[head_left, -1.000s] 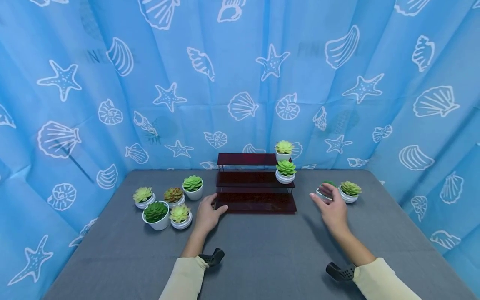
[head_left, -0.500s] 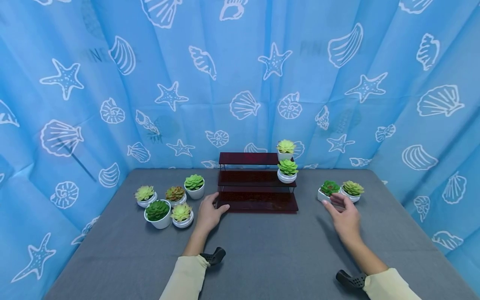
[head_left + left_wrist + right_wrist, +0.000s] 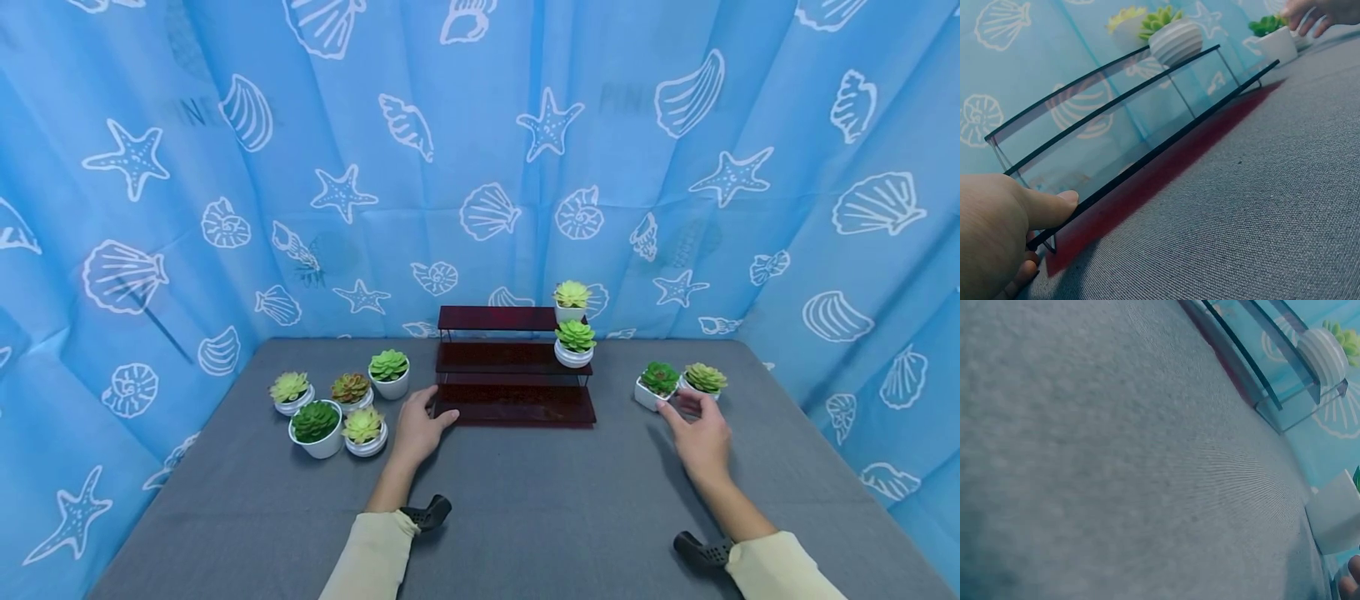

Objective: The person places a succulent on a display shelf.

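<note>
My left hand (image 3: 416, 425) holds the left end of a dark red three-tier display shelf (image 3: 517, 405); in the left wrist view its thumb (image 3: 1054, 209) lies over the lowest tier's front edge, fingertips below. At the right, my right hand (image 3: 703, 437) reaches to two potted succulents, thumb and fingers apart. Its thumb is by the white square pot of a dark green succulent (image 3: 659, 379). Its fingers are at the front of a round-potted, yellow-green succulent (image 3: 705, 378); contact is unclear. In the right wrist view only fingertips (image 3: 1350, 581) show, beside the square pot (image 3: 1335, 515).
A pale succulent (image 3: 572, 294) stands at the top tier's right end, and a green succulent (image 3: 575, 336) on the middle tier's right end. Several potted succulents, including a dark green one (image 3: 315, 422), cluster left of the shelf on the grey tablecloth (image 3: 510, 517). A blue curtain (image 3: 480, 150) hangs behind.
My right hand has moved right, from in front of the square-potted succulent toward the gap between the two pots. The left hand stays at the shelf's end.
</note>
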